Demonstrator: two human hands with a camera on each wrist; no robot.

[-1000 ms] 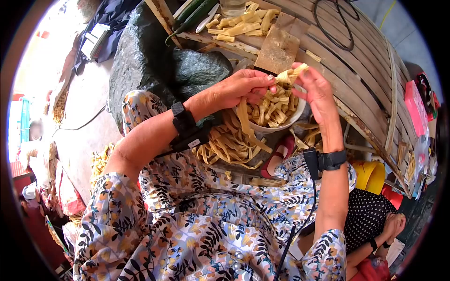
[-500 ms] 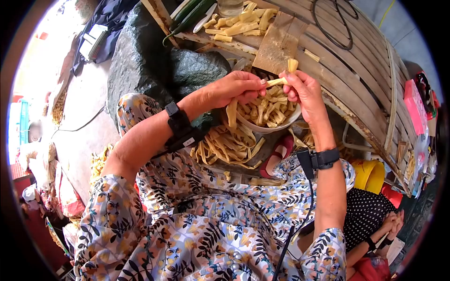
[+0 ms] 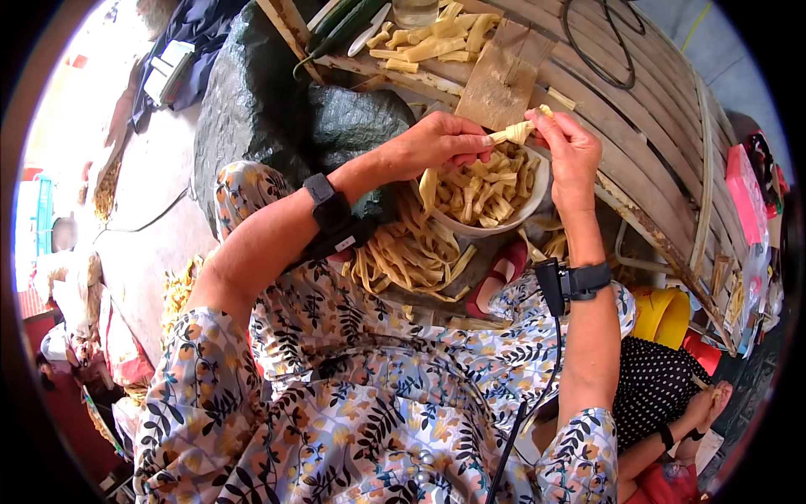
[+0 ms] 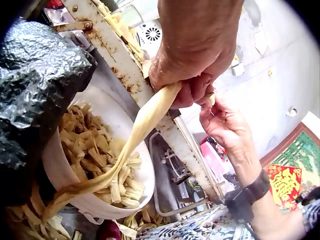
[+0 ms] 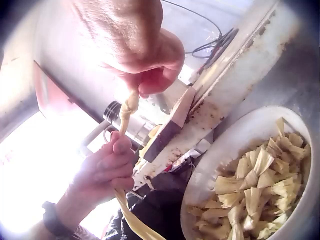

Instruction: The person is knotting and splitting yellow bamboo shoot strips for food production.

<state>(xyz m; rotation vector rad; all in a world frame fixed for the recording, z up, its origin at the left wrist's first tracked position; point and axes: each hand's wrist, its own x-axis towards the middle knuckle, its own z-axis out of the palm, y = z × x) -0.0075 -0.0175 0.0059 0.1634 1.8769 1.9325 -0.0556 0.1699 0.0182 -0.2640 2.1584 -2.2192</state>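
A pale yellow strip with a wrapped knot (image 3: 516, 133) is stretched between both hands above a white bowl (image 3: 544, 186) of knotted yellow pieces (image 3: 487, 197). The left hand (image 3: 447, 144) grips the strip, and its loose tail (image 4: 142, 125) hangs past the bowl in the left wrist view. The right hand (image 3: 571, 155) pinches the end beyond the knot with thumb and fingertips. In the right wrist view the knot (image 5: 128, 106) lies between the right hand (image 5: 155, 65) and the left hand (image 5: 107, 167).
A slatted table (image 3: 625, 139) holds a wooden block (image 3: 499, 80), cut yellow pieces (image 3: 437, 44), green cucumbers (image 3: 344, 29) and a black cable (image 3: 579, 50). Dark plastic (image 3: 243, 109) lies at the left. Long strips (image 3: 407, 252) lie below the bowl. Another person's hands (image 3: 712, 403) show at lower right.
The right hand has drawn back from wrapping close to the left hand and pinches the far end; the knot is visible between the hands again. Both hands shifted slightly.
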